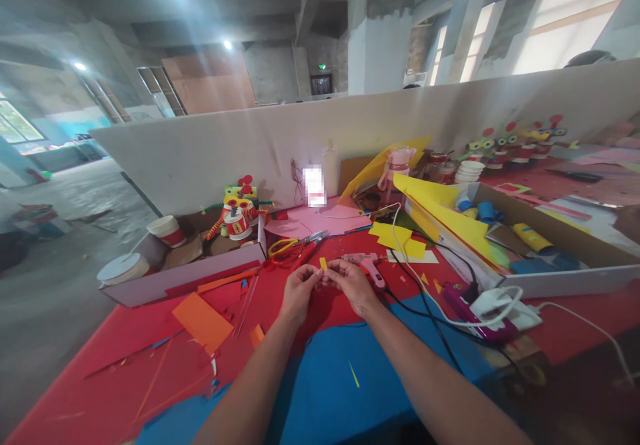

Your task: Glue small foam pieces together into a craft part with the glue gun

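A small yellow paper strip (323, 263) sticks up between my fingertips over the red table covering. My left hand (301, 288) pinches it from one side. Against the other side press the thumb and fingers of my right hand (353, 284). Just beyond my right hand lies a pink glue gun (367, 266) with its black cord. Scissors with yellow handles (285, 248) rest a little past my left hand. Under my forearms spreads a blue sheet (340, 372), on which a thin yellow sliver (354, 374) lies.
An open box (185, 282) at left holds paper cups and a cup figure (237, 222). Another box (570, 282) at right contains coloured rolls. A purple power strip (480, 315) with cords lies before it. Orange paper (203, 323) and yellow sheets (400, 240) are scattered about. A white partition (225, 145) stands behind.
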### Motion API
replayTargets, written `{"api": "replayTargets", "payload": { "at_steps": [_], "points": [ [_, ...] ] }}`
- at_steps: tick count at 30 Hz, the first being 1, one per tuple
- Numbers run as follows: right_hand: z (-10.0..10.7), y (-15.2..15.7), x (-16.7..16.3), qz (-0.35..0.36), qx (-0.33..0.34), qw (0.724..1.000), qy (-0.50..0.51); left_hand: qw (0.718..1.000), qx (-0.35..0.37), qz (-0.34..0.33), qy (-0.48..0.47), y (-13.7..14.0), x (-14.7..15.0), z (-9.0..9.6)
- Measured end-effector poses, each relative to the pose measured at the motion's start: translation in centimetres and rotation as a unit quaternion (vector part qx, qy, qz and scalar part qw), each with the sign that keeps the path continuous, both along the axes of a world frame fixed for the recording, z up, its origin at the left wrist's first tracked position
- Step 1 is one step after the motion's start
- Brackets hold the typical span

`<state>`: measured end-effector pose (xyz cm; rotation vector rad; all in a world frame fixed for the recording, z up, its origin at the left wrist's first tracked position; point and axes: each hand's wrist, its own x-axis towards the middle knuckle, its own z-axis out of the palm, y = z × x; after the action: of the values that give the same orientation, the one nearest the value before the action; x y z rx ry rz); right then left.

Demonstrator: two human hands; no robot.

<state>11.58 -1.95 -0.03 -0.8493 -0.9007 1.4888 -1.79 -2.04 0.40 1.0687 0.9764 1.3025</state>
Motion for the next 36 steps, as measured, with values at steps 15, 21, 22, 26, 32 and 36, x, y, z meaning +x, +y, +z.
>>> {"api": "replayTargets", "payload": {
  "at_steps": [15,21,22,26,32,36],
  "points": [
    [-0.2,0.0,-0.3,-0.047,0.05,0.997,-0.03,1.0,-0.008,0.005,0.001,-0.2,0.2,0.1],
    [-0.2,0.2,0.0,-0.061,0.042,0.997,-0.024,1.0,0.004,-0.006,0.024,-0.4,0.5,0.3],
    [-0.3,0.3,0.1,-0.068,0.051,0.996,-0.036,0.999,0.01,-0.005,0.039,-0.5,0.6,0.4],
    [-0.6,0.6,0.5,-0.077,0.114,0.984,-0.111,0.998,0.028,0.022,0.055,-0.5,0.5,0.8],
    [-0.2,0.3,0.5,-0.07,0.161,0.969,-0.173,0.994,0.05,0.046,0.086,-0.5,0.1,1.1],
    [0.1,0.0,0.0,-0.083,0.114,0.986,-0.09,0.993,0.055,0.029,0.098,-0.7,0.5,1.0]
  ]
}}
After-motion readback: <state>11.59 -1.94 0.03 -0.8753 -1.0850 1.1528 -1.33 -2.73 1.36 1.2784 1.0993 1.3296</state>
